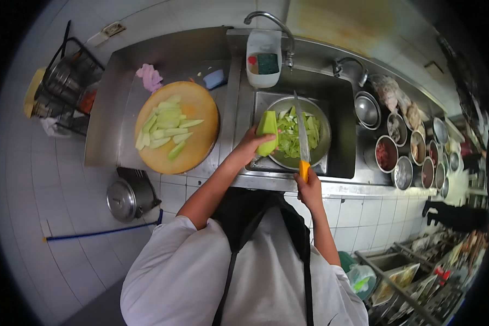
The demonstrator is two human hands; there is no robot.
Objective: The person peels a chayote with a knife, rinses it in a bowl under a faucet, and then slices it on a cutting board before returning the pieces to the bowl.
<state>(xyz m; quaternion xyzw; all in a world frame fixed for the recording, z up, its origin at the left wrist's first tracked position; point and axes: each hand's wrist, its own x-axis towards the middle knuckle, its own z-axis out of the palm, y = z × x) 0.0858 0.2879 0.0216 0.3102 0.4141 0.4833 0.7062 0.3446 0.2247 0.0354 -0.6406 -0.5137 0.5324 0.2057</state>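
Closed around a pale green peeled vegetable [267,133], my left hand [250,145] is at the left rim of a metal bowl [325,126] in the sink. My right hand [310,190] grips the yellow handle of a long knife [302,133], whose blade points away from me over the bowl. Green peelings or slices [289,133] lie in the bowl under the blade. To the left, a round wooden cutting board [204,114] carries several pale green cut pieces [160,126]. The blade and the vegetable are apart.
A white container [264,76] with a green scouring pad stands under the faucet [271,17]. Pink cloth [149,77] and a blue object [214,79] lie behind the board. Several metal bowls [386,154] line the right counter. A lidded pot [121,200] is below left.
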